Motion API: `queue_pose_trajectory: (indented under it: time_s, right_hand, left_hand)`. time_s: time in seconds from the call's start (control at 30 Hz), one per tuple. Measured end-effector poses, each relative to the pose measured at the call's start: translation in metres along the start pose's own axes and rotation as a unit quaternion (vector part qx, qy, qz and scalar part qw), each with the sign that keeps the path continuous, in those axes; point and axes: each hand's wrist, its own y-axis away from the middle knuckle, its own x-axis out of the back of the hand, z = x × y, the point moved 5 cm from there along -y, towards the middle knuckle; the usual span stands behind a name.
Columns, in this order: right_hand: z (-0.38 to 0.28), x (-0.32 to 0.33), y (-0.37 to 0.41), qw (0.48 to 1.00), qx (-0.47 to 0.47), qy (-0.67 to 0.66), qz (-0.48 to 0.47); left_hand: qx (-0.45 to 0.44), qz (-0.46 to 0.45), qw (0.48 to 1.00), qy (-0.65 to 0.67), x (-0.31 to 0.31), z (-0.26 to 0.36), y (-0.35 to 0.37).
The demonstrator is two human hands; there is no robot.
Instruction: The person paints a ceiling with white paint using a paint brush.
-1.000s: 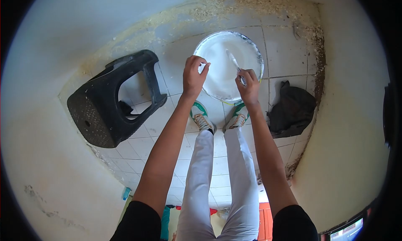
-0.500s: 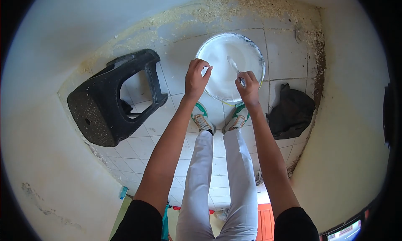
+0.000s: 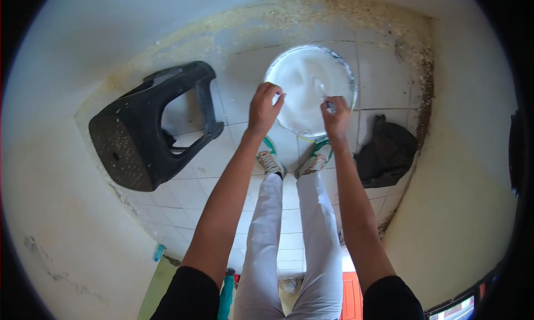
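Observation:
A round bucket (image 3: 351,75) of white paste (image 3: 303,106) stands on the floor in front of my feet. My left hand (image 3: 266,110) is at its near left rim, with thumb and fingers closed round the edge. In my right hand (image 3: 336,118), closed over the near right part of the bucket, is a narrow spoon-like tool (image 3: 320,86) coated in white. Its far end points into the bucket over the paste, while the fist hides most of its handle.
To the left, a black plastic stool (image 3: 161,120) lies on its side. A dark cloth or bag (image 3: 387,151) lies at the right, near the wall. Crumbled plaster debris (image 3: 334,11) runs along the far wall's foot. My shoes (image 3: 271,156) stand just before the bucket.
My right hand has drawn slightly down and right, and the tool's tip with it. My left hand keeps its place at the rim; the view has shifted a little.

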Motion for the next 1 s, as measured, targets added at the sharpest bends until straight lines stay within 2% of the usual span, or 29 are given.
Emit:
queue_pose_trajectory:
  time_s: [0.13, 0.23, 0.37, 0.43, 0.5, 0.53, 0.6, 0.63, 0.7, 0.73, 0.83, 0.87, 0.93, 1.0]
  right_hand:
    - [-0.040, 0.032, -0.012, 0.999, -0.023, -0.032, 0.036]
    - [-0.064, 0.051, -0.021, 0.996, 0.018, -0.049, 0.072]
    - [-0.022, 0.020, -0.005, 0.999, -0.002, -0.026, 0.024]
    - [0.001, 0.003, -0.002, 0.998, -0.058, 0.008, -0.024]
    - [0.001, 0.006, 0.002, 0.998, -0.056, -0.003, -0.010]
    - [0.000, 0.011, 0.003, 0.993, -0.107, -0.045, 0.006]
    - [-0.006, 0.026, 0.006, 0.968, -0.214, -0.129, 0.034]
    - [-0.018, 0.037, 0.004, 0.970, -0.205, -0.128, 0.039]
    - [-0.034, 0.057, 0.002, 0.913, -0.271, -0.290, 0.090]
    - [-0.042, 0.069, 0.002, 0.895, -0.276, -0.331, 0.112]
    - [-0.052, 0.114, 0.001, 0.902, -0.268, -0.319, 0.118]
    - [-0.069, 0.133, -0.006, 0.903, -0.250, -0.326, 0.124]
    - [-0.101, 0.168, -0.016, 0.876, -0.297, -0.367, 0.097]
    - [-0.144, 0.209, -0.031, 0.874, -0.280, -0.389, 0.087]
  left_hand:
    - [-0.004, -0.011, 1.000, -0.003, 0.000, 0.002, 0.011]
    - [-0.009, -0.003, 1.000, -0.013, 0.001, 0.003, 0.009]
    - [0.013, -0.005, 1.000, 0.006, -0.001, 0.000, 0.008]
    - [0.003, -0.003, 1.000, 0.001, -0.001, 0.003, 0.008]
    - [0.000, 0.001, 1.000, -0.014, 0.006, 0.002, 0.010]
    - [0.005, -0.002, 1.000, -0.006, 0.009, 0.004, 0.012]
    - [0.003, -0.001, 1.000, 0.006, 0.017, 0.016, 0.009]
    - [0.022, 0.000, 1.000, 0.007, 0.022, 0.018, 0.012]
    - [0.030, 0.012, 0.999, 0.008, 0.038, 0.031, 0.014]
    - [0.037, 0.013, 0.999, 0.012, 0.047, 0.040, 0.016]
    - [0.029, 0.025, 0.999, 0.024, 0.086, 0.084, 0.017]
    - [0.031, 0.027, 0.999, 0.033, 0.100, 0.100, 0.016]
    - [0.030, 0.033, 0.998, 0.042, 0.128, 0.134, 0.016]
    - [0.037, 0.036, 0.996, 0.066, 0.158, 0.171, 0.016]
